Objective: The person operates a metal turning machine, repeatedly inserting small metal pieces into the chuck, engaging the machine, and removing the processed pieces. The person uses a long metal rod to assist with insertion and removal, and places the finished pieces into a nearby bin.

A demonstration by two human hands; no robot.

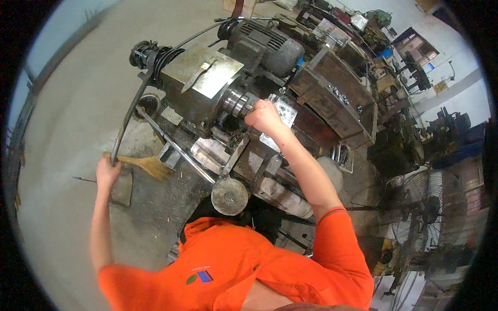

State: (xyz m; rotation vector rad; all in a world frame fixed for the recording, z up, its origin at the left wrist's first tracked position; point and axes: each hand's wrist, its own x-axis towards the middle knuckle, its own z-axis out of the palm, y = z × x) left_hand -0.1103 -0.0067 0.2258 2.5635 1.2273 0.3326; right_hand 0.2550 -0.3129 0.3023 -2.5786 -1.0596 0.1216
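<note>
My left hand (pixel 107 174) is closed round the lower end of a long dark metal lever (pixel 128 119), which runs up to the left end of a lathe's headstock (pixel 189 85). My right hand (pixel 264 117) reaches across the lathe, its fingers curled closed just beside the shiny round spindle nose (pixel 236 102). What lies inside those fingers is hidden. Right behind that hand sits a silvery metal block (pixel 285 111) with round marks. A thin dark tool (pixel 198 78) lies on top of the headstock cover.
A large electric motor (pixel 267 49) stands behind the headstock. Nearer me are a round handwheel (pixel 229 196) and a slanting steel bar (pixel 181 151). A straw broom (pixel 150 167) lies near my left hand. At right are a metal-sided bench (pixel 332 96) and a caged fan (pixel 423 210).
</note>
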